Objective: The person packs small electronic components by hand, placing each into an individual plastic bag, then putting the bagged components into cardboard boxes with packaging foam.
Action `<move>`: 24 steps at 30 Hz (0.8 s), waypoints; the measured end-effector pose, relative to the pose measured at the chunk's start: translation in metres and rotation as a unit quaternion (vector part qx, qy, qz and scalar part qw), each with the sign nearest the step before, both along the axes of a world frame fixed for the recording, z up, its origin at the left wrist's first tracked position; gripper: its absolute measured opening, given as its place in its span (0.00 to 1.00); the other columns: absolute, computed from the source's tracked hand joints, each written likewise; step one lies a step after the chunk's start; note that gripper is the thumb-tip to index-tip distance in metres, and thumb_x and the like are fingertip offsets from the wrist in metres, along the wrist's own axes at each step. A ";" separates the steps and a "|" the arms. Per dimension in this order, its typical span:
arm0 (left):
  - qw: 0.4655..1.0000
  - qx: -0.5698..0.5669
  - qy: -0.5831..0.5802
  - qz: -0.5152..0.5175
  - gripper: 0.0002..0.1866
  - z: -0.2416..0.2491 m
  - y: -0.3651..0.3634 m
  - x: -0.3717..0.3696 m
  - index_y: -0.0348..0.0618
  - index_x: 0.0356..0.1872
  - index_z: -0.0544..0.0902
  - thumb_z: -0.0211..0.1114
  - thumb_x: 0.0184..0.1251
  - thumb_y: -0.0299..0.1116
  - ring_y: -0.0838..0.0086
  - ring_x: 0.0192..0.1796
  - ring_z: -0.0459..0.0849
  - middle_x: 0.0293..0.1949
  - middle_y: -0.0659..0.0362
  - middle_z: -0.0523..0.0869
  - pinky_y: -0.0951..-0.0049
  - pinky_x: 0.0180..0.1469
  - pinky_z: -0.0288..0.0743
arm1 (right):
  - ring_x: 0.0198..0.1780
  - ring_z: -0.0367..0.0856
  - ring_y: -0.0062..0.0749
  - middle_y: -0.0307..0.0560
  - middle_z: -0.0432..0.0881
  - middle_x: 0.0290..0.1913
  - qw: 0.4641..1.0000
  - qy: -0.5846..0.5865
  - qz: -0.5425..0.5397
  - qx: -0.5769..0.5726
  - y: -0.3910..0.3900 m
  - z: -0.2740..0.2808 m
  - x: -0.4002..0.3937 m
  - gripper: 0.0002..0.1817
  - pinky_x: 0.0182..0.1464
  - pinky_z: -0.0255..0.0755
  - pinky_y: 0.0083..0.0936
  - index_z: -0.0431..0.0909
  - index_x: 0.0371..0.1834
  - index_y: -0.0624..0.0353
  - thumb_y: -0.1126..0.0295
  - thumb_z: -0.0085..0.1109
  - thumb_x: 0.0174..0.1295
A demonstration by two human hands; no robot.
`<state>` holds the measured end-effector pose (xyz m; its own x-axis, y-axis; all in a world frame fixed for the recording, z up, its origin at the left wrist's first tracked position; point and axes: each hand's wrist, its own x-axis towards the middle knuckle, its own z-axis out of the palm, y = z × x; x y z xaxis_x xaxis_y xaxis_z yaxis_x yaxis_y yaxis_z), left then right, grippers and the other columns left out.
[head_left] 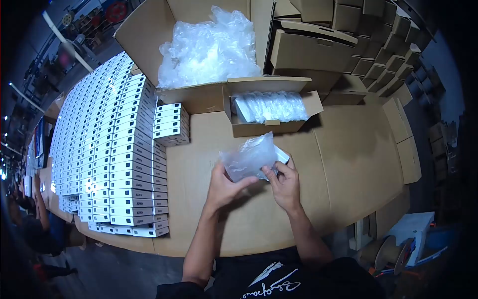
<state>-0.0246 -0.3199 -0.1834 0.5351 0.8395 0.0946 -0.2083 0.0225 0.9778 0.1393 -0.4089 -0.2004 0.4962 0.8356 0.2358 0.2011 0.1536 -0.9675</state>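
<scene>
Cool, bluish light brightens the cardboard worktop (358, 154), putting sheen on the translucent plastic bag (246, 158) at centre and glare on the white boxes (107, 149) towards nine o'clock. A soft shadow edges the open carton's (254, 130) three o'clock side. Fisheye distortion bends the outer areas, which darken to black, leaving the background near ten dim and soft.

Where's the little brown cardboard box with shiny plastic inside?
In the head view, the little box sits beyond the right hand, right of the stacked white boxes, in front of the big brown plastic-filled carton.
</scene>
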 end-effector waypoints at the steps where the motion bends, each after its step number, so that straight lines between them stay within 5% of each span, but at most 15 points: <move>1: 0.998 -0.009 0.040 -0.041 0.34 -0.004 -0.001 0.000 0.34 0.64 0.76 0.82 0.59 0.30 0.71 0.55 0.85 0.56 0.55 0.85 0.67 0.59 0.81 | 0.50 0.80 0.31 0.52 0.77 0.58 1.000 0.004 0.008 -0.003 0.000 -0.002 0.000 0.15 0.51 0.77 0.27 0.83 0.43 0.73 0.68 0.72 0.67; 3: 0.997 0.019 0.069 -0.006 0.26 -0.006 -0.006 0.005 0.34 0.58 0.80 0.81 0.60 0.26 0.72 0.50 0.87 0.49 0.56 0.88 0.69 0.55 0.83 | 0.52 0.80 0.31 0.50 0.76 0.59 1.000 0.012 0.023 -0.013 -0.002 -0.005 -0.002 0.15 0.54 0.76 0.26 0.83 0.50 0.73 0.70 0.70 0.69; 7: 0.988 0.101 0.114 0.013 0.17 -0.006 -0.007 0.001 0.33 0.48 0.84 0.80 0.60 0.24 0.75 0.44 0.88 0.41 0.56 0.90 0.72 0.50 0.83 | 0.60 0.79 0.30 0.49 0.75 0.64 0.973 0.217 0.073 0.038 -0.009 -0.001 0.037 0.21 0.61 0.74 0.25 0.77 0.66 0.70 0.77 0.61 0.70; 10: 0.981 0.136 0.140 0.009 0.16 -0.008 -0.009 -0.004 0.32 0.46 0.84 0.79 0.60 0.23 0.76 0.42 0.88 0.40 0.55 0.89 0.73 0.47 0.83 | 0.63 0.77 0.28 0.54 0.73 0.66 0.975 0.213 -0.009 0.063 0.004 0.026 0.060 0.25 0.61 0.75 0.24 0.70 0.72 0.70 0.79 0.57 0.73; 16: 0.982 0.134 0.134 -0.012 0.16 -0.021 -0.012 -0.003 0.35 0.47 0.85 0.79 0.58 0.23 0.73 0.38 0.89 0.37 0.53 0.91 0.71 0.43 0.82 | 0.58 0.77 0.25 0.50 0.73 0.57 0.964 0.180 0.028 0.195 0.035 0.065 0.056 0.25 0.61 0.76 0.22 0.60 0.68 0.63 0.84 0.59 0.72; 17: 0.983 0.126 0.130 -0.016 0.16 -0.020 -0.012 -0.002 0.35 0.47 0.85 0.79 0.58 0.23 0.73 0.38 0.89 0.37 0.53 0.91 0.71 0.43 0.82 | 0.56 0.76 0.24 0.46 0.71 0.53 0.961 0.179 0.025 0.208 0.039 0.069 0.052 0.21 0.59 0.76 0.22 0.64 0.59 0.61 0.83 0.63 0.69; 24: 0.992 0.058 0.108 -0.029 0.17 -0.015 -0.015 -0.002 0.32 0.49 0.85 0.77 0.59 0.22 0.73 0.42 0.90 0.41 0.54 0.92 0.70 0.47 0.84 | 0.50 0.76 0.22 0.42 0.74 0.48 0.972 0.114 0.096 0.180 0.040 0.060 0.034 0.21 0.55 0.75 0.22 0.65 0.55 0.61 0.79 0.68 0.69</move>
<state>-0.0271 -0.3351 -0.1980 0.6005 0.7969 0.0659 0.0049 -0.0860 0.9963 0.1732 -0.3689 -0.1409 0.4123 0.8016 0.4329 -0.0785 0.5047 -0.8597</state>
